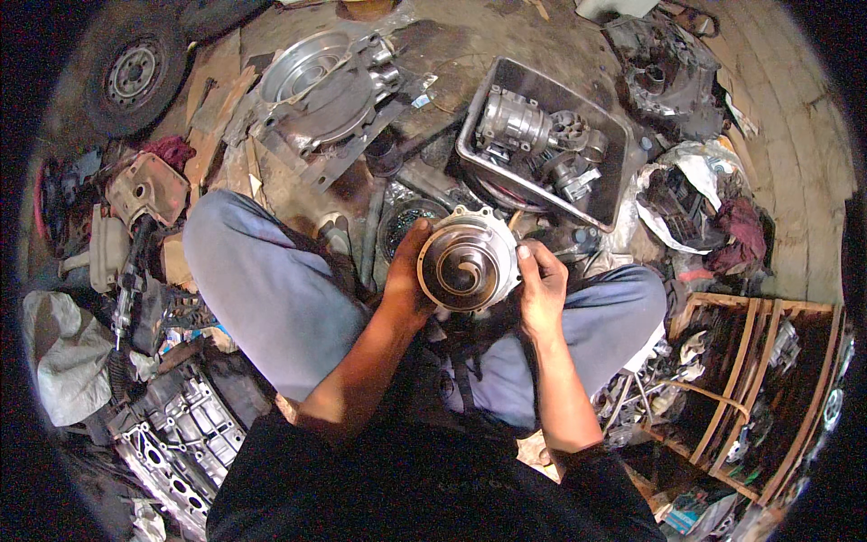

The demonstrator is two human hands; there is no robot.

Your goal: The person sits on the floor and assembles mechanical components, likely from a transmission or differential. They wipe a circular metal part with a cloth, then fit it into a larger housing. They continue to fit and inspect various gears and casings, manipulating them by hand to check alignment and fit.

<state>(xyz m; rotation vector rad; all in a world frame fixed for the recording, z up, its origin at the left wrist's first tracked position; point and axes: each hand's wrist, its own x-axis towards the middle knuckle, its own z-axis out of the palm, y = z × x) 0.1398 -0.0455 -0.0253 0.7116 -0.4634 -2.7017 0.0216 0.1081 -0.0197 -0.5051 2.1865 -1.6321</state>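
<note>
Between my two hands, above my lap, is a round metal housing (pixel 467 264) with small bolt lugs round its rim. Its open face is turned up and shows a dark spiral inside. My left hand (pixel 411 266) wraps round its left side, with the thumb near the rim. On the right side, my right hand (pixel 541 285) pinches the rim with bent fingers and thumb. A dark round container (pixel 404 228) stands just beyond my left hand, partly hidden by it.
Beyond the housing stands a dark tub (pixel 614 190) holding metal parts. A large casing (pixel 316 90) lies far left. A wooden crate (pixel 759 388) is at right, an engine block (pixel 190 415) near left, a wheel (pixel 134 72) at the far left. Plastic bags (pixel 68 361) and loose parts surround me.
</note>
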